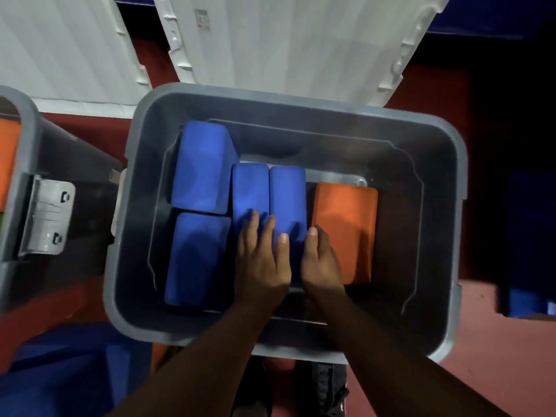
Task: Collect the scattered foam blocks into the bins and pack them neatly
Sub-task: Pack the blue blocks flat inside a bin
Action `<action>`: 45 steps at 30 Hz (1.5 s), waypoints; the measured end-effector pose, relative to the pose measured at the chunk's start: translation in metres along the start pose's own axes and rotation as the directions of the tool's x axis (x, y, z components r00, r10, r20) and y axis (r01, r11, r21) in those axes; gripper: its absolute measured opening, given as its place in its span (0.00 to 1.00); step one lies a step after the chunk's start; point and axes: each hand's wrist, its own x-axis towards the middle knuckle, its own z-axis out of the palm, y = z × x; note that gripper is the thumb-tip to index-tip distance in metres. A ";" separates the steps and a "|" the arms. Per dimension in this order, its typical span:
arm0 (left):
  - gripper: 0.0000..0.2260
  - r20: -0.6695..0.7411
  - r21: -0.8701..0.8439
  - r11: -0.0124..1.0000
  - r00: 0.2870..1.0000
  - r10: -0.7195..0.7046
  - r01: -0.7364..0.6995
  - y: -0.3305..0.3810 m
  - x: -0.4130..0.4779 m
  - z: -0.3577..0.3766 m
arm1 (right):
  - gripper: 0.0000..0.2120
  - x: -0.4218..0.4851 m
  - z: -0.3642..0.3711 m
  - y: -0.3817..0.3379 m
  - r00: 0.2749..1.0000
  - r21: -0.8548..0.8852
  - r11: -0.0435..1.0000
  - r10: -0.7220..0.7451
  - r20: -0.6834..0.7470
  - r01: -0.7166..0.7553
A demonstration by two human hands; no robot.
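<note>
At the far left edge, part of a second bin (18, 176), an orange slab (7, 158) inside, a white latch (48, 216) on its side. Then the main grey bin (301, 102), white lid (294, 46) open behind. Along its left wall, far blue block (201, 167) and near blue block (197, 257). Mid-floor, left narrow block (249, 188) and right narrow block (287, 194), touching. Left hand (261, 260) flat across both, fingers straight, grasping nothing. Right hand (320, 263) against the right narrow block's side, thumb up, fingers hidden; grip impossible to tell. Just beside it, orange block (346, 224).
</note>
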 end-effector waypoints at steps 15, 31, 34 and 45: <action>0.37 -0.033 0.108 0.991 0.997 -0.073 0.077 0.000 0.001 -0.002 | 0.26 -0.004 0.005 0.003 0.998 0.277 0.959 0.069 -0.013 -0.062; 0.33 -0.108 -0.061 0.991 0.988 0.109 -0.116 0.126 -0.002 -0.059 | 0.10 -0.074 -0.127 -0.077 0.938 0.240 0.960 -0.054 -0.344 0.143; 0.31 -0.104 -0.119 0.985 0.989 0.109 -0.122 0.132 -0.020 -0.054 | 0.09 -0.088 -0.132 -0.063 0.923 0.260 0.955 -0.036 -0.383 0.145; 0.32 -0.146 -0.186 0.963 0.975 0.167 -0.193 0.119 -0.060 -0.058 | 0.15 -0.115 -0.119 -0.029 0.845 0.246 0.915 -0.158 -0.511 0.320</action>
